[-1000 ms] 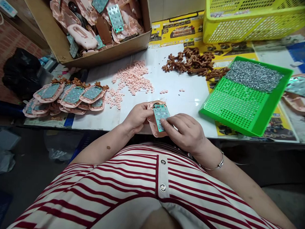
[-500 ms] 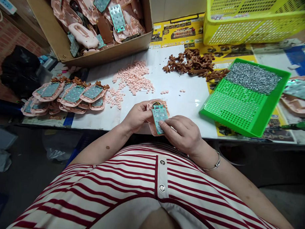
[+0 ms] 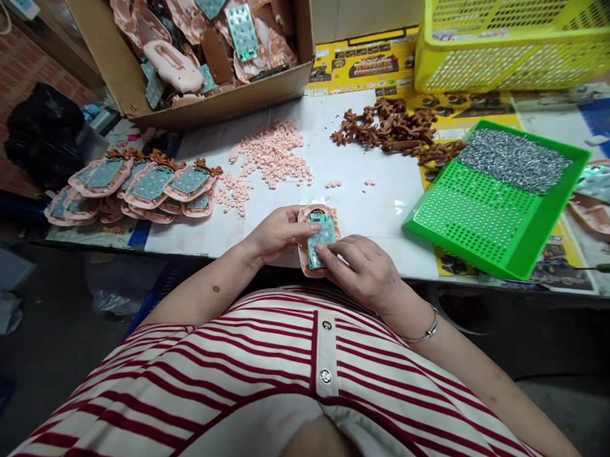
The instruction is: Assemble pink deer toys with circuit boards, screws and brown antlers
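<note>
Between my hands, over the table's front edge, is a pink plastic shell (image 3: 304, 258) with a green circuit board (image 3: 322, 234) lying in it. Dark wires show at the shell's top end. My left hand (image 3: 279, 233) grips the shell from the left, its thumb lying across the upper part of the board. My right hand (image 3: 366, 269) closes on the lower right side, thumb on the board's face and fingers bent along the edge. Whatever those fingers touch beneath the shell is hidden.
Finished-looking shells with boards (image 3: 149, 185) are stacked at left. Small pink pieces (image 3: 275, 151) and brown plastic parts (image 3: 388, 128) lie mid-table. A green tray (image 3: 465, 224) holds screws (image 3: 515, 159). Behind stand a carton (image 3: 224, 102) of shells and a yellow crate (image 3: 470, 71).
My left thumb has moved from the shell's edge onto the board's upper part. My right hand stays at the lower right. The whole view has shifted slightly.
</note>
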The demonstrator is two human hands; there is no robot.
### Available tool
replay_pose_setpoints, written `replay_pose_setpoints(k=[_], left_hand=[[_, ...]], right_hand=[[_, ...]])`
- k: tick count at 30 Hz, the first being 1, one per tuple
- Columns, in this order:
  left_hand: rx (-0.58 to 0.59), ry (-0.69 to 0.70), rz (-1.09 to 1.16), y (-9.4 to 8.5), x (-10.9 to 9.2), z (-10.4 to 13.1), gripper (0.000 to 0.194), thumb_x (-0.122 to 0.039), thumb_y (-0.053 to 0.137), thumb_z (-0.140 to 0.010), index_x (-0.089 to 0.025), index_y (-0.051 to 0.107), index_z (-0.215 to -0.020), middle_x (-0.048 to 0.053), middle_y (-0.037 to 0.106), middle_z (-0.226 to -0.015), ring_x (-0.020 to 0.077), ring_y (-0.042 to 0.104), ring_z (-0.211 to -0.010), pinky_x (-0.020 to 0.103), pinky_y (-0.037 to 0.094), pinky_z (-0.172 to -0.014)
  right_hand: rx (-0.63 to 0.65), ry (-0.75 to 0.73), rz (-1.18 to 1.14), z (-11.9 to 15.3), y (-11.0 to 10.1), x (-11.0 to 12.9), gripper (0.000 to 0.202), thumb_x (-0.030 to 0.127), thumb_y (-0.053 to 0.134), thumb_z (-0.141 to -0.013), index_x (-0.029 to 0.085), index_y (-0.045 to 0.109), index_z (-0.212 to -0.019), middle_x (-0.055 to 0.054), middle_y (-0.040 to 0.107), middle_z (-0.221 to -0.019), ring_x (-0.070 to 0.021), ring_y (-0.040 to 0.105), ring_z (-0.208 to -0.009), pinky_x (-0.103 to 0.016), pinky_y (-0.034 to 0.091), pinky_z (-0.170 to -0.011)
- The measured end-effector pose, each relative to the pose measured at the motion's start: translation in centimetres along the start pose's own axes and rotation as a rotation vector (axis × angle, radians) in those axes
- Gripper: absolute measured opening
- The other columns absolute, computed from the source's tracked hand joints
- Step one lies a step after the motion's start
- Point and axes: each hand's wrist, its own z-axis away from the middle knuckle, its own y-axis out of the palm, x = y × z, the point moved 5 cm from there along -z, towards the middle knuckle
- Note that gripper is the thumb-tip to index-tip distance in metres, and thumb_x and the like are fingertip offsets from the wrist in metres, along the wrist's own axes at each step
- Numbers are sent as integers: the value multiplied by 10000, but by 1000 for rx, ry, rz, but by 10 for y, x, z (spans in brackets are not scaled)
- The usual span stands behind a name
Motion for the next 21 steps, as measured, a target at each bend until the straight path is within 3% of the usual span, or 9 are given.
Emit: replay_pose_setpoints(k=[3,6,9,13,21], left_hand=[[-6,-9,38,2,1,-1,378,-269,894,-643,-113,762,-961,61,754,-851,150,674,-705,256,525,-693],[0,21,32,3,0,-2,389,-267,895,-646,-116,770,-982,55,753,-866,159,681,-767,265,530,-739],[26,82,-16,4,-2,-3,368,-262,889,-657,-125,781,-981,33,741,-853,136,660,-775,244,512,-754],[5,109,6,5,-2,-4,305,-238,897,-628,-125,774,-883,17,725,-810,117,633,-731,239,493,-746],[-19,71,159,22,1,-2,459,-199,884,-609,-144,759,-1047,38,744,-925,161,677,-832,284,501,-841]], right_hand=[[-6,-9,3,0,-1,2,323,382,736,-906,210,693,-1177,-79,719,-911,-217,636,-885,-387,560,-799],[-46,72,29,-3,-6,-3,511,524,734,-876,217,652,-1276,-119,735,-1098,-257,645,-1044,-432,543,-923],[73,200,60,-8,-3,-11,729,607,684,-878,120,553,-1404,-218,675,-1291,-327,612,-1196,-490,524,-985],[219,264,67,-13,3,-15,775,579,684,-886,61,504,-1434,-262,632,-1369,-362,590,-1242,-516,515,-1007],[47,265,178,-11,-5,-10,738,543,649,-926,78,467,-1470,-244,665,-1331,-338,606,-1227,-475,509,-1009]])
